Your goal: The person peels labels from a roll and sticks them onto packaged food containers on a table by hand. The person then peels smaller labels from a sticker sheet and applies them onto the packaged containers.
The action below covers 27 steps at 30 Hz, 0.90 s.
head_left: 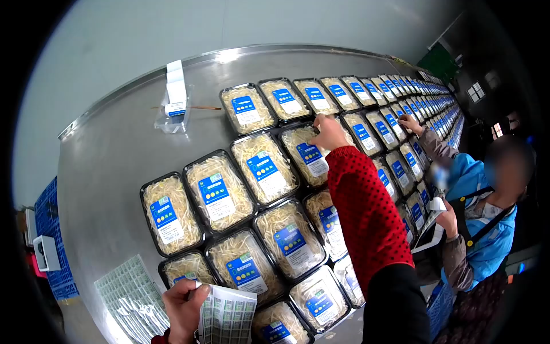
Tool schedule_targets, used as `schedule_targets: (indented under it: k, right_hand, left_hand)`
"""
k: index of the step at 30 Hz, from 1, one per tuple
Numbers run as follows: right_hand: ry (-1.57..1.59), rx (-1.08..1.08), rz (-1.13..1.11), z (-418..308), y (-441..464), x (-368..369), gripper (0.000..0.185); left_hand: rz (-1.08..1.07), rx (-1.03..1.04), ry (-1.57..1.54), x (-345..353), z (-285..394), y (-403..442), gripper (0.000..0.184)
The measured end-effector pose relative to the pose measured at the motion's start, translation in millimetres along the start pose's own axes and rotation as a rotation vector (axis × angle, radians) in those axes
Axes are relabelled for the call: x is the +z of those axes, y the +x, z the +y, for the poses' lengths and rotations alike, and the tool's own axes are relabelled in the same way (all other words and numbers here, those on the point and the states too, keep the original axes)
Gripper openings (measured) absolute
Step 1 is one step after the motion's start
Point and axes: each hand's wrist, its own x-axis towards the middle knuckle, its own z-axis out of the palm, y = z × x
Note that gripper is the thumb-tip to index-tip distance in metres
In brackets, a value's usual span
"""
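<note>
My left hand (pixel 184 304) is closed on a sheet of small printed stickers (pixel 228 312) at the bottom of the head view, a curled white edge by the thumb. My right hand (pixel 332 133), in a red dotted sleeve, reaches over a black tray of bean sprouts (pixel 305 150) with a blue and white label. Its thumb touches or hovers just above the label's top, and the forefinger is spread away from it; the other fingers are partly hidden. Several trays nearby, such as this bean sprout tray (pixel 216 192), bear a small greenish sticker on the label.
Rows of trays cover the steel table (pixel 114 172) toward the far right. More sticker sheets (pixel 130 295) lie at the lower left. Folded white paper labels (pixel 176 86) stand in a clear plastic tray (pixel 172 121). Across the table, a co-worker in blue (pixel 484 229) reaches over trays.
</note>
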Motion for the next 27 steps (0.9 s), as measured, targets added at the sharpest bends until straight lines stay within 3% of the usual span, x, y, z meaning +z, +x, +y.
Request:
schedule_targets:
  k: [1, 3, 5, 9, 15, 17, 19, 20, 21, 22, 23, 24, 25, 27]
  right_hand:
    - [-0.222, 0.028, 0.042, -3.8, -5.9, -13.1, 0.053]
    - [-0.142, 0.055, 0.134, 48.8, 14.9, -33.8, 0.059]
    - [0.181, 0.194, -0.022, 78.8, 29.0, -54.6, 0.060]
    - [0.224, 0.294, -0.190, 91.4, 38.4, -48.0, 0.045]
    - [-0.046, 0.059, -0.041, 88.9, 50.0, -11.9, 0.025]
    - [-0.062, 0.021, -0.029, 102.9, 55.1, 8.1, 0.029]
    - [-0.375, -0.085, 0.134, 124.1, 63.3, 38.3, 0.035]
    - [-0.269, -0.029, 0.064, 104.0, 54.4, 24.4, 0.041]
    - [-0.090, -0.280, 0.241, 77.2, 50.8, 0.2, 0.043]
    - [0.199, -0.212, 0.033, 8.6, 12.9, -23.0, 0.039]
    - [0.684, -0.159, -0.351, -20.6, -22.9, -25.8, 0.039]
    - [0.951, -0.160, -0.637, -69.3, -77.3, -36.2, 0.039]
    - [0.895, -0.379, -0.704, -95.1, -119.9, -40.6, 0.036]
    - [0.873, -0.699, -0.560, -140.4, -171.7, -50.8, 0.031]
  left_hand:
    - [-0.003, 0.009, 0.016, 2.7, -0.1, 0.8, 0.006]
    - [-0.040, 0.025, 0.000, 7.4, -1.2, 1.8, 0.005]
    - [-0.056, 0.030, -0.088, 14.5, -4.7, 3.0, 0.005]
    - [-0.095, -0.015, -0.087, 33.7, 1.3, 8.6, 0.004]
    - [-0.156, -0.075, -0.062, 53.1, 13.6, 9.0, 0.009]
    - [-0.220, 0.054, 0.015, 53.4, 11.3, 11.0, 0.016]
    - [-0.241, 0.083, -0.014, 57.9, 7.7, 14.4, 0.020]
    - [-0.230, 0.142, -0.025, 66.2, 21.0, 17.4, 0.018]
    - [-0.250, 0.144, 0.139, 69.5, 35.8, 30.4, 0.016]
    - [-0.215, 0.166, 0.183, 78.1, 47.9, 26.5, 0.015]
    - [-0.197, 0.218, 0.066, 85.6, 39.3, 30.9, 0.015]
    - [-0.210, 0.165, 0.057, 84.5, 40.9, 29.2, 0.015]
    - [-0.228, 0.117, 0.045, 84.1, 43.3, 28.2, 0.017]
    - [-0.247, 0.186, 0.124, 83.8, 47.6, 22.4, 0.016]
